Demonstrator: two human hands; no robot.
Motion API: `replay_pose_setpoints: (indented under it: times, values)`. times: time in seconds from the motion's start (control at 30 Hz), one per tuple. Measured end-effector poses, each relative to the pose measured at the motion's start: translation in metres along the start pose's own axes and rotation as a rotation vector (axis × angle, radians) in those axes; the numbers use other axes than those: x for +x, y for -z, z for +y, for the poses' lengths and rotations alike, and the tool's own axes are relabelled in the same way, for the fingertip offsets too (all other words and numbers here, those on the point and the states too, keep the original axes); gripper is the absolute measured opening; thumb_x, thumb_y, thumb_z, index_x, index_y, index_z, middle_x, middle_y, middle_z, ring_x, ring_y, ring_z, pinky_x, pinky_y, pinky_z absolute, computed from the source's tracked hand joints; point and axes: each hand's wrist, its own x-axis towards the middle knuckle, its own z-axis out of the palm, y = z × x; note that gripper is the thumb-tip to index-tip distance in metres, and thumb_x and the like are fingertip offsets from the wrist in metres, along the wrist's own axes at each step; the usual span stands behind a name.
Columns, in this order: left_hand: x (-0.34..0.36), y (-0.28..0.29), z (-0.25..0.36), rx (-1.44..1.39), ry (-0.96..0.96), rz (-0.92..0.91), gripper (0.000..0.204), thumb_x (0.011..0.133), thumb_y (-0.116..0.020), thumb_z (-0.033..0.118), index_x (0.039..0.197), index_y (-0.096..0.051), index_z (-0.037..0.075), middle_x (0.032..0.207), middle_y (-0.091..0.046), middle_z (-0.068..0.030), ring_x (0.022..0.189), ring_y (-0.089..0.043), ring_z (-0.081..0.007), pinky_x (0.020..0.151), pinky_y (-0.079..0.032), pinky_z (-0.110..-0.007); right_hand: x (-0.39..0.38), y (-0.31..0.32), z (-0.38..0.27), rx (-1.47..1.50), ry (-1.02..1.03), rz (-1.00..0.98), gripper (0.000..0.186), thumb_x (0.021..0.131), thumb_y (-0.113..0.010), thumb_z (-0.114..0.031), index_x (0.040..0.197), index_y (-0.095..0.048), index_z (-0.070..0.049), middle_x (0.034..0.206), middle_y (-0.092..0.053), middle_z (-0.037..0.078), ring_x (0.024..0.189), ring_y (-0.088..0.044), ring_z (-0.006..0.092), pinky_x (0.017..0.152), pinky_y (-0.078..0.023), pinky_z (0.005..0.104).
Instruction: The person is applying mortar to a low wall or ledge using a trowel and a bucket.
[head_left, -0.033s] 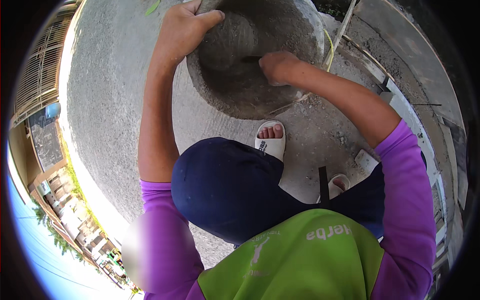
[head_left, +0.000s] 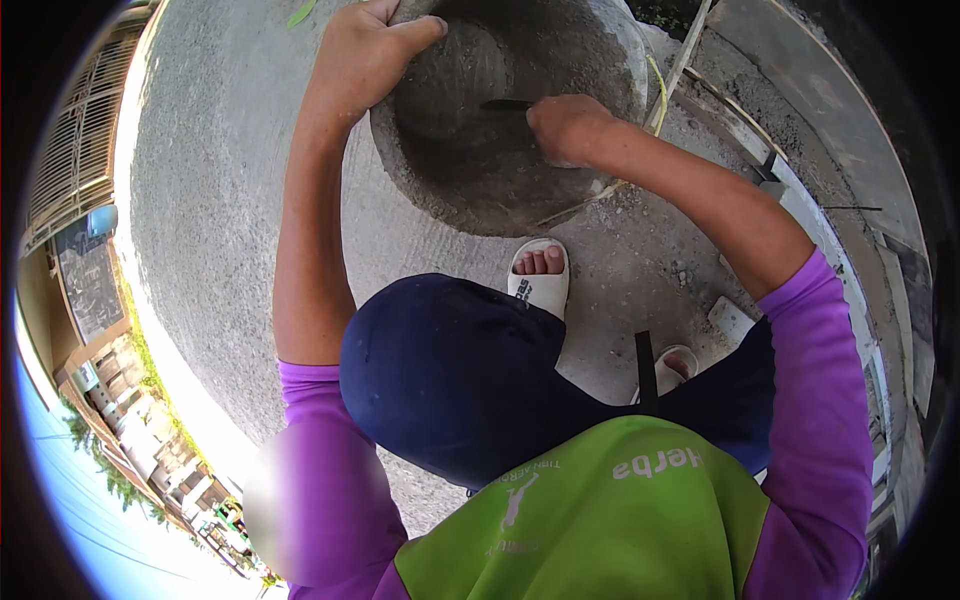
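My left hand [head_left: 365, 70] grips the upper left rim of a round, rough grey concrete pot [head_left: 505, 195], thumb over the edge. My right hand [head_left: 565, 130] is inside the pot, closed on a dark flat blade tool [head_left: 500, 105], which points left toward a round mark on the inner surface; the tool's handle is hidden in my fingers. My navy-clad knee and sandalled feet are just below the pot.
A rough concrete pavement [head_left: 210, 200] stretches to the left. A long strip of wood [head_left: 680, 60] and yellow cord lie by the pot's right side, near boards [head_left: 840, 120] and loose rubble. A fence and buildings show at the far left.
My right hand has moved slightly up and to the right, and more of the dark blade shows. The pot and my left hand have shifted very slightly.
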Motion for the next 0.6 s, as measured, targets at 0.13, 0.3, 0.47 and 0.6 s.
replay_pose_setpoints:
  times: [0.13, 0.3, 0.47, 0.6]
  values:
    - [-0.006, 0.022, 0.015, 0.059, 0.01, 0.039, 0.019, 0.081, -0.069, 0.015, 0.086, -0.072, -0.004, 0.074, -0.067, -0.0039, 0.069, -0.06, -0.0115, 0.064, -0.049, -0.031, -0.104, 0.047, -0.006, -0.153, 0.113, 0.027, 0.018, 0.081, -0.065, -0.006, 0.093, -0.078, -0.001, 0.097, -0.076, 0.018, 0.095, -0.075, 0.0349, 0.082, -0.06, 0.0441]
    - [0.003, 0.019, 0.015, 0.103, 0.045, 0.026, 0.019, 0.081, -0.069, 0.014, 0.085, -0.071, -0.004, 0.075, -0.067, -0.0036, 0.07, -0.06, -0.0118, 0.065, -0.049, -0.031, -0.081, 0.015, 0.0, -0.227, 0.247, -0.105, 0.021, 0.085, -0.06, -0.007, 0.096, -0.078, -0.003, 0.097, -0.076, 0.018, 0.095, -0.075, 0.0326, 0.08, -0.061, 0.0435]
    - [-0.001, -0.003, 0.018, -0.092, -0.088, 0.034, 0.019, 0.082, -0.069, 0.014, 0.086, -0.071, -0.005, 0.077, -0.067, -0.0036, 0.071, -0.061, -0.0114, 0.065, -0.049, -0.03, 0.01, 0.0, 0.012, -0.143, 0.141, 0.007, 0.02, 0.087, -0.063, -0.011, 0.099, -0.077, -0.003, 0.103, -0.076, 0.018, 0.098, -0.074, 0.0356, 0.083, -0.06, 0.0431]
    - [-0.005, 0.016, 0.013, 0.027, 0.036, 0.052, 0.02, 0.083, -0.068, 0.014, 0.088, -0.072, -0.005, 0.076, -0.068, -0.0039, 0.07, -0.061, -0.0114, 0.065, -0.05, -0.031, -0.04, 0.045, -0.055, 0.254, 0.124, -0.07, 0.022, 0.084, -0.062, -0.012, 0.094, -0.074, 0.004, 0.099, -0.074, 0.024, 0.097, -0.072, 0.0409, 0.085, -0.059, 0.047]
